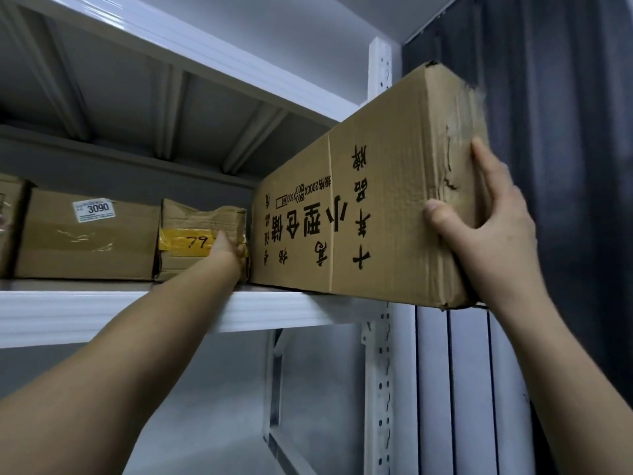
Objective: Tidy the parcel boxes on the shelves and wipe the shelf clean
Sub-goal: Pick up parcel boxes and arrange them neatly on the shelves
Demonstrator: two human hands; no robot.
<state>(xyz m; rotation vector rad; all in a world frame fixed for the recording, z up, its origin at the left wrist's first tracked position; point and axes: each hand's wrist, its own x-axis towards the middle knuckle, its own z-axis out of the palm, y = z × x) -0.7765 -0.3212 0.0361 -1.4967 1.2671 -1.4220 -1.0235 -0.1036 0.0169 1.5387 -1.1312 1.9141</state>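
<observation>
A long brown cardboard box (370, 214) with black printed characters lies on the white metal shelf (137, 313), its near end sticking out past the shelf's front edge. My right hand (486, 228) grips that near end, thumb on the printed side and fingers on the taped end face. My left hand (229, 250) reaches onto the shelf and holds the right edge of a small crumpled box (195, 221) with yellow tape marked "79", right beside the long box.
A wider box (85, 248) with a white "3090" label sits left of the small one, and another box (8, 217) shows at the far left. A shelf board (205, 42) is overhead. A white upright post (378, 371) and a dark curtain (565, 97) stand to the right.
</observation>
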